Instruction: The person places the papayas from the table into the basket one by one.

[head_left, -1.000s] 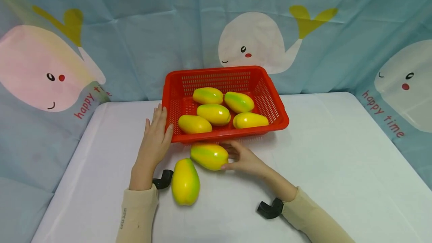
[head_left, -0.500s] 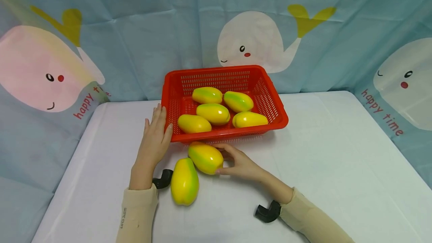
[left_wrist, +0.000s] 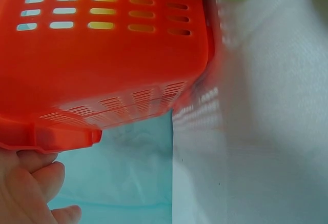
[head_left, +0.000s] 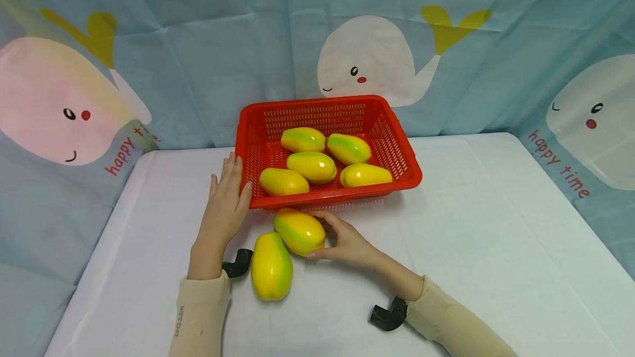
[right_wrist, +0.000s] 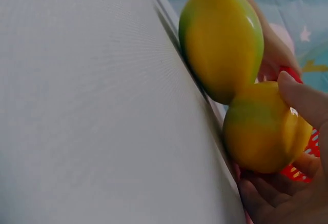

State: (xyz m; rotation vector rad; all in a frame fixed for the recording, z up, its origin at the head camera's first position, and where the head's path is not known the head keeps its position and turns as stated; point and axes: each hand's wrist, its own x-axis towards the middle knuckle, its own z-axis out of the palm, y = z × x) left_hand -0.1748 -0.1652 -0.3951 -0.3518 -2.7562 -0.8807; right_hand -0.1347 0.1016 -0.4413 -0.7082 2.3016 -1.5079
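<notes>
My right hand [head_left: 351,244] grips one yellow-green papaya [head_left: 299,232] by its right end, the thumb on the near side and the fingers on the far side. This papaya lies just in front of the red basket [head_left: 317,198], its left end against a second papaya [head_left: 272,266]. In the right wrist view the held papaya [right_wrist: 264,129] shows between thumb and fingers. My left hand [head_left: 225,205] lies along the basket's left side with its fingers extended and the thumb at the rim. From the left wrist, its fingers [left_wrist: 48,180] appear just below the rim.
Several papayas [head_left: 311,167] lie inside the slotted basket, which stands toward the back of the white-covered table [head_left: 476,247]. A blue curtain [head_left: 208,70] with whale prints hangs behind it. Black angled pieces [head_left: 389,314] sit at both wrists.
My right hand has moved left and slightly nearer with its papaya, which has turned and now meets the second one. The left hand has kept its place at the basket.
</notes>
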